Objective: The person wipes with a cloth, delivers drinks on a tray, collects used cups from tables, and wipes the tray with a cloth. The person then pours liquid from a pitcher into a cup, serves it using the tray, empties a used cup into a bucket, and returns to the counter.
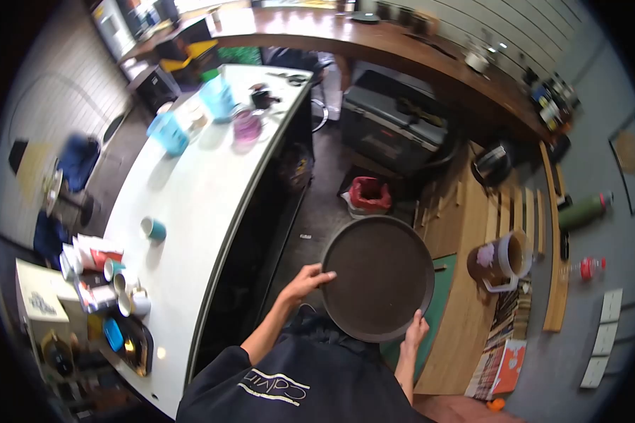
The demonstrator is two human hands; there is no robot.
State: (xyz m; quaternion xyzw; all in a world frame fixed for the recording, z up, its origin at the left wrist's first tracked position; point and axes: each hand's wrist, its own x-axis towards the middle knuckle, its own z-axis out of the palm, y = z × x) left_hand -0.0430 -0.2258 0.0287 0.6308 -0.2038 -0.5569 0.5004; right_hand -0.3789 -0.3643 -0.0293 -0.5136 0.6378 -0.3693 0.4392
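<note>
A round dark brown serving tray (378, 276) is held in front of my body, its flat face turned up toward me with nothing on it. My left hand (307, 282) grips its left rim, thumb on top and fingers partly hidden beneath. At the lower right rim, my right hand (416, 328) is closed on the edge, with its thumb on the upper side. Below the tray, a bin with a red liner (369, 194) stands on the floor just beyond the far rim.
To the left runs a white counter (169, 243) with a teal paper cup (153, 228), blue pitchers (217, 97) and a purple jug (247, 127). On the right, a wooden bench (448, 338) carries a pitcher of brown liquid (497, 261). A large dark cooler box (391, 120) stands ahead.
</note>
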